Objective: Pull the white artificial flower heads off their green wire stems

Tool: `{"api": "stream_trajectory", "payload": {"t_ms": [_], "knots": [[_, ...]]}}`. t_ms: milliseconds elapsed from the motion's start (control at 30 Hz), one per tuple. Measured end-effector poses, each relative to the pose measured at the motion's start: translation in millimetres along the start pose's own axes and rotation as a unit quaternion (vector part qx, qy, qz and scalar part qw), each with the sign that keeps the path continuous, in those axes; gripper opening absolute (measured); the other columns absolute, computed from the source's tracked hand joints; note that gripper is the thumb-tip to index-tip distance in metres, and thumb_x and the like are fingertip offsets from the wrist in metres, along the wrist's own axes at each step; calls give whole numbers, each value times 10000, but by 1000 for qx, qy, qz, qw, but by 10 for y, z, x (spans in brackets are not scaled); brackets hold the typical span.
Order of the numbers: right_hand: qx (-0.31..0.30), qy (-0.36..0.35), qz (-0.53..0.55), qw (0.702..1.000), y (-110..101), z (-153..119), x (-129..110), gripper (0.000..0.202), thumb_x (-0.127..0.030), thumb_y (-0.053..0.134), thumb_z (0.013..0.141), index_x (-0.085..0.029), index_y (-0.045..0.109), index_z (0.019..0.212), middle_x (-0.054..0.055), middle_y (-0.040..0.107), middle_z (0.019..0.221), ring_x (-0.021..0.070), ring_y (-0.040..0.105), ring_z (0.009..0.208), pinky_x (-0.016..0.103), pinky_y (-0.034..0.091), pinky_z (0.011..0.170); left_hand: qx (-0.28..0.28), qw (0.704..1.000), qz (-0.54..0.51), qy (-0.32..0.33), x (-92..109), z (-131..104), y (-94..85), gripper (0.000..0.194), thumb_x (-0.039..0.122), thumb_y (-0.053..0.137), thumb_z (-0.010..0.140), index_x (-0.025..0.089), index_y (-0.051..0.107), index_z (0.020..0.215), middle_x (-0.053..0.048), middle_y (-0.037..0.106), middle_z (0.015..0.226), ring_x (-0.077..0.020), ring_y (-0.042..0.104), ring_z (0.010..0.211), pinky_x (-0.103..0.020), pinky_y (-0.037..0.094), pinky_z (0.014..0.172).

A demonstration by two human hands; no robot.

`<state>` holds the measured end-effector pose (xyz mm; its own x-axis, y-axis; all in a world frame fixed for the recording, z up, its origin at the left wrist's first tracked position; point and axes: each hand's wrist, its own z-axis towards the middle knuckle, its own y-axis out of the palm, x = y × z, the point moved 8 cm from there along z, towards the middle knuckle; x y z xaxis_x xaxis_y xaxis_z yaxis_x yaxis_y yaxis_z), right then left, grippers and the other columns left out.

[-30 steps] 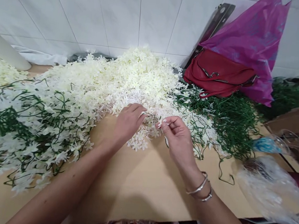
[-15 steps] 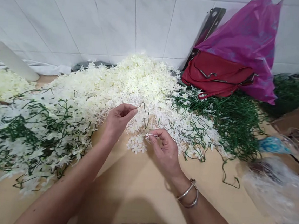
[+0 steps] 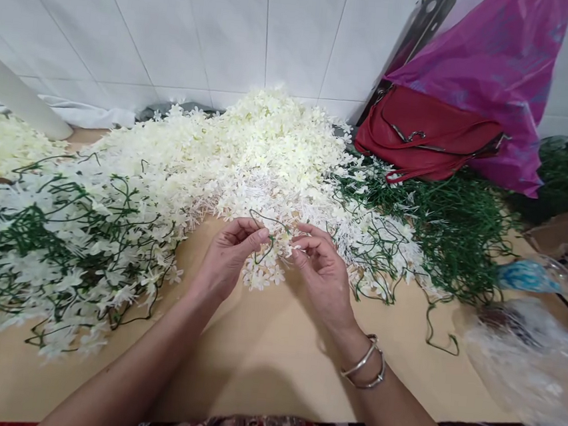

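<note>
Back from table's (image 3: 260,358) near edge | stem (image 3: 269,219): pinched by left hand (image 3: 227,258), arching rightward | right hand (image 3: 326,284): fingers narrow, hold unclear

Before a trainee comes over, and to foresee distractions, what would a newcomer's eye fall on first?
Probably the broad central heap of creamy flowers in front of the white tiled wall. Next, the magenta plastic bag and the red handbag in front of it, at upper right.

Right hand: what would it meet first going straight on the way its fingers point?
Likely the small white flower just off the fingertips of the right hand, then the green stem. Depth is unclear; flower and fingers may already touch.
</note>
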<state>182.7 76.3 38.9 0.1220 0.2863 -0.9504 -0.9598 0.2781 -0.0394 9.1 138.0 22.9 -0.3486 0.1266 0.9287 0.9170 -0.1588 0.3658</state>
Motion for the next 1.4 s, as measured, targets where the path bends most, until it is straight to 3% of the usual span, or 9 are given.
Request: {"api": "stream_trajectory", "payload": {"t_ms": [167,400,600,1033,1400], "knots": [[-53,30,42,997,140,-36,28,53,-291,711,922,-260,702,881,36,699,963,210,653,953,383,513,930,33,999,-8,-21,-95,-132,-123,303,347,920,724,183,671,780,17,711,768,-115,689,759,-220,491,715],[-59,98,104,988,179,-67,132,89,-341,748,901,-259,718,884,25,692,960,168,598,831,298,493,748,11,996,-49,-71,-247,-203,-47,386,401,961,669,169,672,777,-1,759,758,-142,739,761,-215,510,684],[-71,152,152,974,224,-121,232,131,-370,791,880,-250,739,896,13,700,979,147,608,836,270,488,765,2,993,-85,-82,-238,-237,44,382,390,965,675,161,677,777,-1,786,782,-107,723,701,-202,537,683],[-50,189,178,964,208,-146,344,175,-381,831,847,-249,734,907,4,742,988,166,679,892,311,521,862,5,997,-66,-50,-242,-227,29,351,342,964,681,153,678,757,-3,775,748,-128,743,706,-233,572,720],[-51,153,108,981,187,-137,193,127,-336,774,880,-225,712,880,24,743,982,145,662,817,280,539,771,9,1000,-16,-8,-133,-248,31,307,310,955,692,157,702,773,11,742,724,-120,706,685,-243,592,711]]}}
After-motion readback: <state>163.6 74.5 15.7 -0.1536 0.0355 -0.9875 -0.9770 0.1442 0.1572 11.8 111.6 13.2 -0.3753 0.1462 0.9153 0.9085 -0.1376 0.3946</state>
